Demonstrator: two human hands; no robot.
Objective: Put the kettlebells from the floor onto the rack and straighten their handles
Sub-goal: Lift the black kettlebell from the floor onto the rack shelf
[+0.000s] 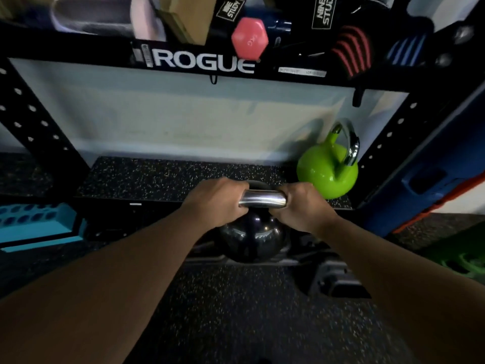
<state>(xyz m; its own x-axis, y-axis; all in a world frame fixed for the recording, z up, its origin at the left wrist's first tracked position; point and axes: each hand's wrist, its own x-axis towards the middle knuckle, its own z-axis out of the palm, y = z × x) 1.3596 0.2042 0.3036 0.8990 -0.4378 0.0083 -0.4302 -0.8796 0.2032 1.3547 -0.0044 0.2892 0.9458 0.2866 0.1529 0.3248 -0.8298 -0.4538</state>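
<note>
A dark purple-black kettlebell (253,236) with a shiny steel handle hangs in front of the lower shelf's front edge. My left hand (219,200) grips the left end of that handle and my right hand (305,206) grips the right end. A lime green kettlebell (325,172) stands at the right end of the speckled rubber shelf (157,177) of the black rack (199,64); its chrome handle is turned edge-on toward me. The rest of that shelf to the left is bare.
The rack's upper shelf holds a pink dumbbell (249,39), bands and boxes. Perforated black uprights (31,122) stand at both sides. A blue box (425,185) leans at the right, a teal block (36,222) lies at the left, and a dark bracket (338,282) rests on the floor.
</note>
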